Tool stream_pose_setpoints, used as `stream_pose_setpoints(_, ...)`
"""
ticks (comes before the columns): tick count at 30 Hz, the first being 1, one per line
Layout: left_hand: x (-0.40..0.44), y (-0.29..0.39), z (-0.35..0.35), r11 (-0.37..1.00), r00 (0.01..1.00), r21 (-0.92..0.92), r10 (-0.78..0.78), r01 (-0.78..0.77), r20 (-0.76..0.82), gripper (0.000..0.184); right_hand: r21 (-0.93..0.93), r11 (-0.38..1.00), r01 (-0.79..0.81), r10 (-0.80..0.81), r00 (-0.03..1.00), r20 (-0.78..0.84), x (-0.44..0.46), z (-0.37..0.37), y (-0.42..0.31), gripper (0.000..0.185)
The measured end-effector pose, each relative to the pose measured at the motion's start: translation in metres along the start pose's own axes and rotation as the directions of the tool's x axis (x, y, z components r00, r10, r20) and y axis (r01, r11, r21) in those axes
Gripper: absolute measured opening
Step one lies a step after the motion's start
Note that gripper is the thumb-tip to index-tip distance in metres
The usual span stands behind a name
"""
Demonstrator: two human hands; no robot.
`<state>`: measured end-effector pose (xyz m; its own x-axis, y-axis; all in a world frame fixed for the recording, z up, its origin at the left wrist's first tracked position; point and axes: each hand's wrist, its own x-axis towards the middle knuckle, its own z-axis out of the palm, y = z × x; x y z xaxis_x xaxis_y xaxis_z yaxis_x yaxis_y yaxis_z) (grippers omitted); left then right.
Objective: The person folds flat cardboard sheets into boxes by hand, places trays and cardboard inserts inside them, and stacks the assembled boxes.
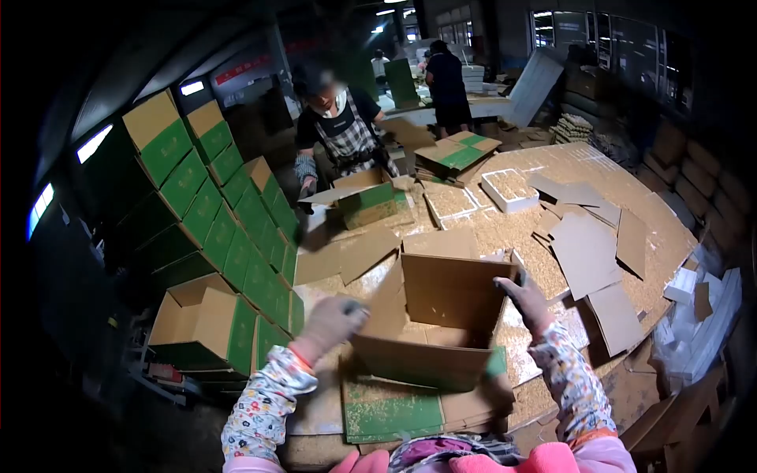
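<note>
An open-topped cardboard box (453,292) stands in front of me, its brown inside showing and its bottom partly folded in shadow. My right hand (527,301), in a greyish glove, grips the box's far right corner, thumb inside the wall and fingers outside. At the left wall, my left hand (335,323) has its gloved fingers curled at the edge; they are slightly blurred. Under the box lie flat green-and-brown cartons (393,414).
Stacked green boxes (206,209) rise at left. Across the table a co-worker (347,130) handles another carton (367,203). Cardboard sheets (583,248) and a white foam tray (509,191) lie on the crumb-covered table (666,209). White foam scraps (702,311) are at right.
</note>
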<state>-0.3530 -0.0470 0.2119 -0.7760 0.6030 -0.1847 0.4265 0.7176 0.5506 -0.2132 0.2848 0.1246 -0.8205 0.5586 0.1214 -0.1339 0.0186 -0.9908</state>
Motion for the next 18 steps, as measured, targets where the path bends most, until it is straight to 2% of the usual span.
stream_pose_setpoints(1,-0.005,0.005,0.035,0.824,0.952,0.491,0.304,-0.284,0.041,0.039,0.021,0.999,-0.047,0.047,0.999,0.006,0.004,0.005,0.018,0.068)
stream_pose_setpoints(2,-0.019,0.032,0.051,0.816,0.879,0.329,0.453,-0.476,0.149,0.043,-0.352,0.925,0.144,-0.184,0.980,-0.081,-0.006,0.030,0.020,0.080)
stream_pose_setpoints(3,-0.020,0.040,0.069,0.763,0.822,0.340,0.421,-0.550,0.384,0.049,-0.601,0.788,0.133,-0.161,0.987,0.008,-0.003,0.044,0.045,0.094)
stream_pose_setpoints(4,-0.007,0.014,0.100,0.684,0.614,0.181,0.466,-0.707,0.637,0.058,-0.551,0.814,0.185,-0.143,0.982,0.119,-0.007,0.055,0.049,0.100)
stream_pose_setpoints(5,-0.012,0.015,0.108,0.839,0.547,0.079,0.277,-0.539,0.790,0.062,-0.730,0.664,0.161,-0.114,0.987,0.114,-0.011,0.055,0.047,0.106)
stream_pose_setpoints(6,-0.028,0.009,0.111,0.712,0.408,-0.077,0.484,-0.698,0.775,0.068,-0.868,0.477,0.137,-0.085,0.990,0.109,-0.014,0.054,0.045,0.112)
stream_pose_setpoints(7,-0.038,0.004,0.106,0.721,0.501,-0.088,0.557,-0.687,0.662,0.075,-0.939,0.331,0.096,-0.051,0.995,0.084,-0.008,0.045,0.054,0.114)
stream_pose_setpoints(8,-0.048,-0.002,0.102,0.728,0.581,-0.103,0.616,-0.678,0.532,0.084,-0.805,0.550,0.223,-0.044,0.970,0.239,0.001,0.035,0.062,0.096)
stream_pose_setpoints(9,-0.048,-0.002,0.098,0.878,0.844,-0.059,0.473,-0.474,0.252,0.091,-0.603,0.732,0.319,-0.080,0.918,0.388,0.014,0.024,0.064,0.079)
stream_pose_setpoints(10,-0.050,-0.005,0.094,0.970,0.974,-0.087,0.224,-0.227,-0.040,0.100,-0.472,0.867,0.156,0.180,0.786,0.591,0.036,0.015,0.040,0.068)
stream_pose_setpoints(11,-0.045,-0.023,0.100,0.983,0.991,-0.139,0.114,-0.122,-0.070,0.105,-0.366,0.927,-0.088,0.355,0.525,0.774,0.055,0.014,0.013,0.057)
stream_pose_setpoints(13,-0.018,-0.052,0.136,0.952,0.983,-0.300,-0.113,0.066,-0.142,0.117,-0.589,0.808,0.013,0.492,0.536,0.686,0.090,0.022,-0.024,0.047)
stream_pose_setpoints(14,-0.029,-0.036,0.139,0.978,0.950,-0.185,-0.150,0.101,-0.275,0.113,-0.564,0.691,0.452,0.213,0.619,0.756,0.077,0.033,-0.024,0.056)
stream_pose_setpoints(15,-0.034,-0.032,0.132,1.000,0.888,-0.017,-0.019,0.012,-0.459,0.112,-0.483,0.385,0.787,-0.088,0.551,0.830,0.054,0.048,-0.022,0.065)
stream_pose_setpoints(16,-0.042,-0.033,0.128,0.986,0.790,0.166,0.130,-0.036,-0.599,0.110,-0.549,0.374,0.748,0.057,0.572,0.818,-0.003,0.057,-0.046,0.075)
stream_pose_setpoints(17,-0.048,-0.037,0.130,0.939,0.661,0.341,0.287,-0.049,-0.693,0.109,-0.342,0.187,0.921,0.012,0.346,0.938,-0.040,0.063,-0.051,0.080)
stream_pose_setpoints(18,-0.053,-0.048,0.138,0.942,0.714,0.334,0.234,0.001,-0.660,0.107,-0.339,0.180,0.923,-0.020,0.348,0.937,-0.078,0.047,0.000,0.079)
